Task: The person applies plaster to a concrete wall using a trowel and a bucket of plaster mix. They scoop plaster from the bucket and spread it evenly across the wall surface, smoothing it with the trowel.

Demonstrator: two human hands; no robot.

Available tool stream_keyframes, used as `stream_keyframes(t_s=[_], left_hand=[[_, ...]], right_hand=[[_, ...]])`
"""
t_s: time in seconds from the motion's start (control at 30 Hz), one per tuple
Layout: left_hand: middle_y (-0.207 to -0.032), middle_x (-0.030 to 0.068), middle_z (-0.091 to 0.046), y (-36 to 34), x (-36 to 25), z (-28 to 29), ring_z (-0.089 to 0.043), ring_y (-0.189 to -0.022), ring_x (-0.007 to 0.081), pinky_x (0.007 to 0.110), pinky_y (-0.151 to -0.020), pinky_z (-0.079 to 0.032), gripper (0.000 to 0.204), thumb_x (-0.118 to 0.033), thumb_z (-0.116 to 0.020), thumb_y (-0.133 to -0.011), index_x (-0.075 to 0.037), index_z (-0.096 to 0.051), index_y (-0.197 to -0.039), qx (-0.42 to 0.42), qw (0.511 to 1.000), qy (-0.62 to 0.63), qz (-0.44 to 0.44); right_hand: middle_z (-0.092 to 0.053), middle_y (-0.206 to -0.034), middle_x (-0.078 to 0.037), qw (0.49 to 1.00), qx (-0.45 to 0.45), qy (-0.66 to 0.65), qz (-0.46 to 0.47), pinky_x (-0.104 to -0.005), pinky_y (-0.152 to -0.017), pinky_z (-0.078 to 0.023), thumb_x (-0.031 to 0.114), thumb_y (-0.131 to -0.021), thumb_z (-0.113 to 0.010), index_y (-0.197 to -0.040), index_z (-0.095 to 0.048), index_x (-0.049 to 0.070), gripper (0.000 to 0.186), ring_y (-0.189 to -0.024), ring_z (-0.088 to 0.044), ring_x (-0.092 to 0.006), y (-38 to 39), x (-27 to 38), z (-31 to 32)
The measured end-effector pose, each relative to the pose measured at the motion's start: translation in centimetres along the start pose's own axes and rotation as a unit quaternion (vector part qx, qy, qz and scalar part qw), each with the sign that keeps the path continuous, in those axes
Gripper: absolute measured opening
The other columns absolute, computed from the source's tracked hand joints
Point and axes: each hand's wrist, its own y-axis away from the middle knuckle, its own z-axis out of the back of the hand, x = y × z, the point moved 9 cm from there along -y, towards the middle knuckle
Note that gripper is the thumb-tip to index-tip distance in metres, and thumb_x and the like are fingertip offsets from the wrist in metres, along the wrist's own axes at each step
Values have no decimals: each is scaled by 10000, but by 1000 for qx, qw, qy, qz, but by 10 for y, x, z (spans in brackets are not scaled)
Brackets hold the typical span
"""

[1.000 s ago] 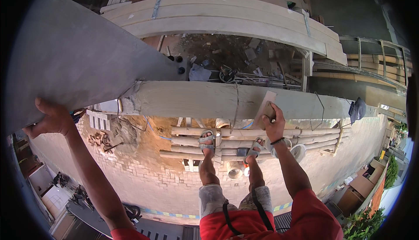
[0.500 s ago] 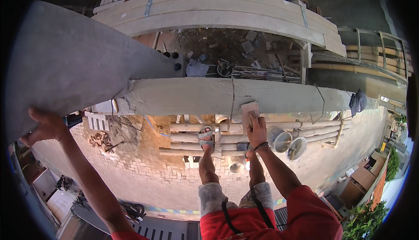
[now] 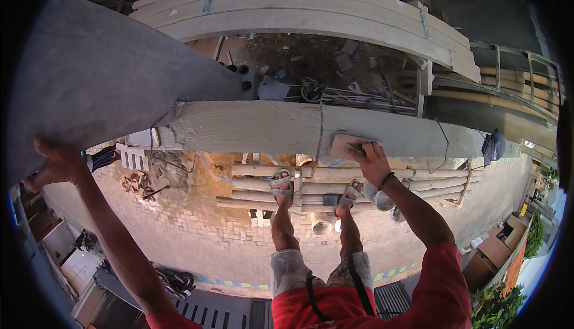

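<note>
Right hand (image 3: pixel 374 163) grips the float (image 3: pixel 343 145), now swung crosswise, apparently meeting more beam (image 3: pixel 257 125); left hand (image 3: pixel 64 163) clasps the column (image 3: pixel 119 69)!

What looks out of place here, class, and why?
Scraps and a pale bag lie strewn behind the beam, looking untidy. A dark, cap-like item sits near the beam's right end, odd among building materials.

Bamboo scaffolding (image 3: pixel 257 171), a plastered beam (image 3: pixel 263 127) and rubble (image 3: pixel 344 61) mark a building site.
</note>
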Motion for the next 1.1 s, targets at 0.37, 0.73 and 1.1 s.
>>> stream_keyframes(t_s=[0.37, 0.73, 1.1], left_hand=[[-1186, 246, -355, -2, 10, 4, -502, -994, 309, 402, -847, -529, 899, -272, -741, -747, 3, -81, -1292, -10, 1000, -19, -4], [-1193, 257, -312, -1, 8, 10, -477, -1037, 311, 400, -815, -562, 921, -353, -717, -748, 8, -64, -1288, 10, 998, -36, 45], [-1048, 252, -514, -2, -19, 4, -569, -845, 268, 423, -780, -551, 757, -173, -758, -757, 21, -191, -1221, -29, 999, 7, -14]], right_hand=[[-464, -1088, -99, 1000, 8, -16, -17, -397, -846, -444, 11, -723, -565, -1178, -592, 216, 500, -994, -482, -293, -76, -40, -1], [-526, -963, -177, 925, -119, -91, -349, -468, -743, -504, 51, -704, -640, -1229, -515, 152, 549, -804, -587, -389, 11, -132, 45], [-501, -1007, -179, 926, -90, -57, -362, -486, -744, -508, 115, -712, -615, -1226, -522, 169, 526, -890, -560, -417, -38, -48, -17]])
